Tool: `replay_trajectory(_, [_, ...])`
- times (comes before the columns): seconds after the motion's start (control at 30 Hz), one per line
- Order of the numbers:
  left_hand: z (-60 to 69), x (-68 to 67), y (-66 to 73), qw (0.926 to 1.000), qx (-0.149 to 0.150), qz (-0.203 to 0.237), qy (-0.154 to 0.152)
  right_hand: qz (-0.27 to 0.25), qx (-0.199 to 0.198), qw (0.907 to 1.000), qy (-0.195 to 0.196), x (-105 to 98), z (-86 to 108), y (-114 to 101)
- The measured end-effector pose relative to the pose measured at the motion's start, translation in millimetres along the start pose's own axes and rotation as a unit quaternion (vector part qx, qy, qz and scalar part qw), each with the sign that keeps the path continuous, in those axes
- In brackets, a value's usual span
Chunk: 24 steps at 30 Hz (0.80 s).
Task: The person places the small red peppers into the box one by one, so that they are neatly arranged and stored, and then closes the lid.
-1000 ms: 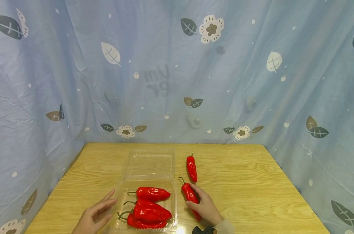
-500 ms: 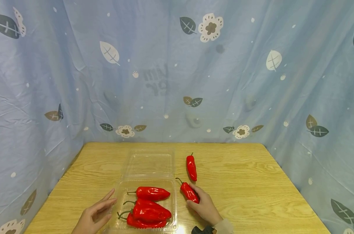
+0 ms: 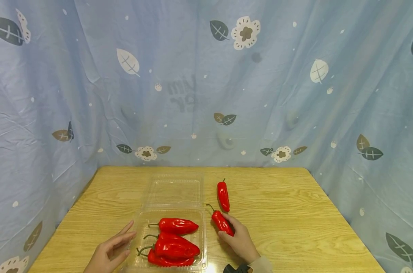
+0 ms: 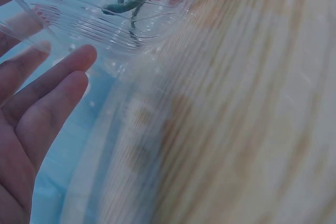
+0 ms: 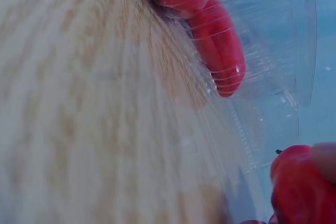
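Observation:
My right hand (image 3: 239,238) holds a red pepper (image 3: 221,222) between thumb and fingers, its green stem pointing away and to the left. The pepper's lower end is hidden behind the hand. In the right wrist view the held pepper (image 5: 299,190) shows at the lower right edge. A clear plastic clamshell box (image 3: 206,227) stands open at the centre left, with several red peppers (image 3: 177,246) in it. My left hand (image 3: 109,250) is at the box's left edge, fingers loosely extended. In the left wrist view its fingers (image 4: 58,80) are at the plastic rim (image 4: 105,30); contact is unclear.
Another red pepper (image 3: 223,196) lies on the wooden table (image 3: 278,212) beyond my right hand. The box's clear lid (image 3: 175,191) lies folded back on the table. A blue curtain (image 3: 206,83) with leaf and flower prints hangs behind and at both sides.
The pepper in my right hand has turned a little and shifted slightly, and its lower end has gone out of sight behind the hand. My left hand and the box stay put.

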<state>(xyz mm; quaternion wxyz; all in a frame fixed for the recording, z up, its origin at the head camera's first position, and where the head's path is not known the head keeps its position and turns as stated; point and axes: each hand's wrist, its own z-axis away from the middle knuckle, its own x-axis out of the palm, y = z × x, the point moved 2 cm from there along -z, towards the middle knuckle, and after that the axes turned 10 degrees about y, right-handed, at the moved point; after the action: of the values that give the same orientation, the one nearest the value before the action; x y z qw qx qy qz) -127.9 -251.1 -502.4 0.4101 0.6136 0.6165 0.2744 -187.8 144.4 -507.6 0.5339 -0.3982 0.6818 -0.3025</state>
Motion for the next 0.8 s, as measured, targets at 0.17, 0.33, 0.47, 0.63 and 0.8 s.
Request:
replay_trajectory(0.17, [-0.1,-0.2,-0.5,1.0,0.005,-0.003,0.002,-0.023,-0.003,0.9993,0.029,-0.8,-0.1,-2.3])
replay_trajectory(0.33, [-0.5,0.1,-0.4,1.0,0.006,-0.006,0.001,-0.059,-0.004,0.9969,0.053,-1.2,-0.1,-4.5])
replay_trajectory(0.47, [-0.4,-0.1,-0.1,1.0,0.005,-0.006,0.002,-0.067,-0.02,0.9955,0.064,-2.0,0.7,-6.8])
replay_trajectory(0.63, [0.1,-0.1,-0.5,0.9999,0.011,-0.001,-0.002,-0.082,-0.021,0.9937,0.074,-3.3,1.3,-10.3])
replay_trajectory(0.8, [0.2,0.1,-1.3,0.9999,0.01,0.001,-0.001,-0.107,-0.027,0.9905,0.083,-4.8,0.7,-15.4])
